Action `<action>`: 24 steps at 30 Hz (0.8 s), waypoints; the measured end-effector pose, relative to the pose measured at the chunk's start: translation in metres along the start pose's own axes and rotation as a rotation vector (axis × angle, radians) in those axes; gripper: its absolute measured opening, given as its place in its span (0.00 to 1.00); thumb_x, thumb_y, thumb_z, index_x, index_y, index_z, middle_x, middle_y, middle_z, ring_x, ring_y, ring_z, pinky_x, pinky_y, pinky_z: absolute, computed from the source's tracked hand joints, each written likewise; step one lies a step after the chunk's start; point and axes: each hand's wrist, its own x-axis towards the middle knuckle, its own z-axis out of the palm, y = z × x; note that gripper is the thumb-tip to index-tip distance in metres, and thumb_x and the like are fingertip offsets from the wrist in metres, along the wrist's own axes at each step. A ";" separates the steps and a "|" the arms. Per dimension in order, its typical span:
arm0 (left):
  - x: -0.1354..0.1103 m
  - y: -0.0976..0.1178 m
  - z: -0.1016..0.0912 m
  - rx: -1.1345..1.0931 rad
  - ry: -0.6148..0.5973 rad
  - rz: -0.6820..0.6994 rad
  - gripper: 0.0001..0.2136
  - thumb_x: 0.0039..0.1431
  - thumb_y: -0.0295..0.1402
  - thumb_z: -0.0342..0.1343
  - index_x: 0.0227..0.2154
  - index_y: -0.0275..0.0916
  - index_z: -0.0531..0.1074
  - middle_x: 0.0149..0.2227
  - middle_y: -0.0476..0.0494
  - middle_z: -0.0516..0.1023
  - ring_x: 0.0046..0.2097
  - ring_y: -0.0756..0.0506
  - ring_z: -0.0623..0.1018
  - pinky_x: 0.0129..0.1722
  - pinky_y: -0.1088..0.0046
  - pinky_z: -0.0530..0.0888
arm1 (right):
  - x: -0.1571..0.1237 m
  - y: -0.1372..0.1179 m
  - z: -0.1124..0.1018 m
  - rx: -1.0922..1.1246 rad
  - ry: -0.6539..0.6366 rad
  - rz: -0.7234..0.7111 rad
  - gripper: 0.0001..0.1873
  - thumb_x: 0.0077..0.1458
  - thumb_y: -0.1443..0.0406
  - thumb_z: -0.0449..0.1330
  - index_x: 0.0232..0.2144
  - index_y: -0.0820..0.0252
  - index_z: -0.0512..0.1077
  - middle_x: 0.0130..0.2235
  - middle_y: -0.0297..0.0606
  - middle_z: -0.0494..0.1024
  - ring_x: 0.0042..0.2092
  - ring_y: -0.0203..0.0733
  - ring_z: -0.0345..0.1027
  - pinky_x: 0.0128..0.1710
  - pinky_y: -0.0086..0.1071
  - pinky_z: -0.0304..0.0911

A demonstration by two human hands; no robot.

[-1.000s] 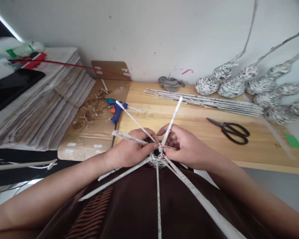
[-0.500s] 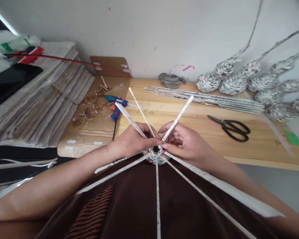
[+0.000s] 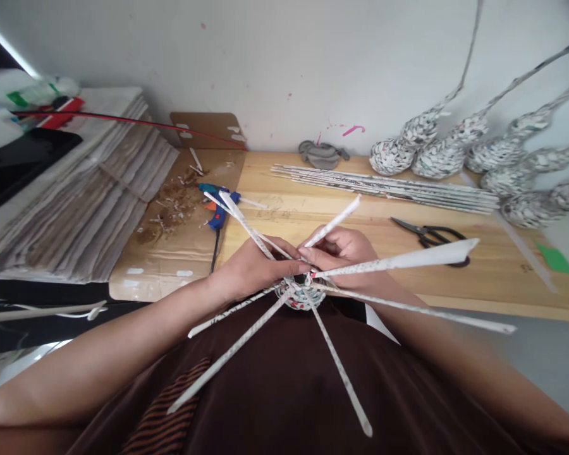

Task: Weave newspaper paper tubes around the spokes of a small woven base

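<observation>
A small round weave of rolled newspaper [image 3: 301, 298] sits close to my lap, with several paper tubes fanning out from its rim. My left hand [image 3: 260, 265] is closed at its far left edge, thumb and fingers pinching the weave where the tubes cross. Between the thumb and fingers of my right hand [image 3: 336, 249] is a paper tube [image 3: 334, 221] that points up and away. A wide-ended tube [image 3: 408, 258] passes over my right hand toward the right. Another tube [image 3: 341, 366] hangs down over the brown apron. My fingers partly hide the weave's far rim.
Black-handled scissors [image 3: 429, 237] lie on the wooden table [image 3: 289, 215], right. Behind them are loose paper tubes [image 3: 384, 188] and several woven gourd shapes [image 3: 439, 155]. A blue glue gun [image 3: 220, 208] rests on cardboard [image 3: 161, 256] beside a tall newspaper stack [image 3: 76, 208].
The weave has turned: the near tubes have swung to the right, and the wide-ended one now lies over my right hand. My right hand has shifted slightly up along its tube.
</observation>
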 end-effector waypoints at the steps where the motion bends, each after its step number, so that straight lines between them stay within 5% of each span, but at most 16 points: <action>1: 0.000 0.001 0.001 -0.004 0.011 -0.007 0.08 0.49 0.33 0.69 0.31 0.34 0.81 0.30 0.45 0.84 0.30 0.49 0.79 0.35 0.73 0.76 | 0.000 0.001 0.000 0.004 0.000 -0.005 0.09 0.53 0.60 0.65 0.30 0.61 0.75 0.28 0.35 0.77 0.29 0.36 0.70 0.27 0.30 0.63; 7: 0.001 0.010 0.000 -0.004 0.076 0.024 0.09 0.47 0.34 0.70 0.28 0.34 0.79 0.26 0.47 0.81 0.28 0.50 0.77 0.31 0.73 0.74 | 0.005 -0.007 -0.005 0.063 0.040 -0.066 0.12 0.55 0.57 0.65 0.32 0.61 0.76 0.29 0.35 0.77 0.27 0.34 0.67 0.23 0.28 0.60; 10: 0.001 0.011 -0.003 -0.039 0.162 0.051 0.10 0.48 0.35 0.70 0.27 0.34 0.78 0.25 0.48 0.80 0.26 0.52 0.75 0.27 0.76 0.72 | 0.008 -0.009 -0.014 0.113 0.161 -0.116 0.14 0.55 0.56 0.67 0.38 0.60 0.77 0.31 0.35 0.78 0.28 0.35 0.69 0.27 0.29 0.65; 13: 0.000 0.009 -0.006 -0.076 0.227 0.075 0.10 0.49 0.36 0.69 0.27 0.34 0.78 0.25 0.47 0.80 0.25 0.52 0.74 0.26 0.76 0.71 | 0.007 -0.004 -0.022 0.086 0.283 -0.112 0.11 0.55 0.57 0.66 0.32 0.59 0.77 0.27 0.33 0.76 0.28 0.35 0.68 0.28 0.30 0.65; 24: 0.011 -0.014 -0.026 -0.143 0.252 0.267 0.11 0.52 0.38 0.68 0.32 0.36 0.79 0.32 0.45 0.81 0.32 0.49 0.78 0.36 0.70 0.76 | -0.005 0.015 -0.023 0.128 0.227 -0.015 0.10 0.54 0.59 0.65 0.32 0.60 0.78 0.33 0.39 0.82 0.31 0.36 0.71 0.32 0.32 0.67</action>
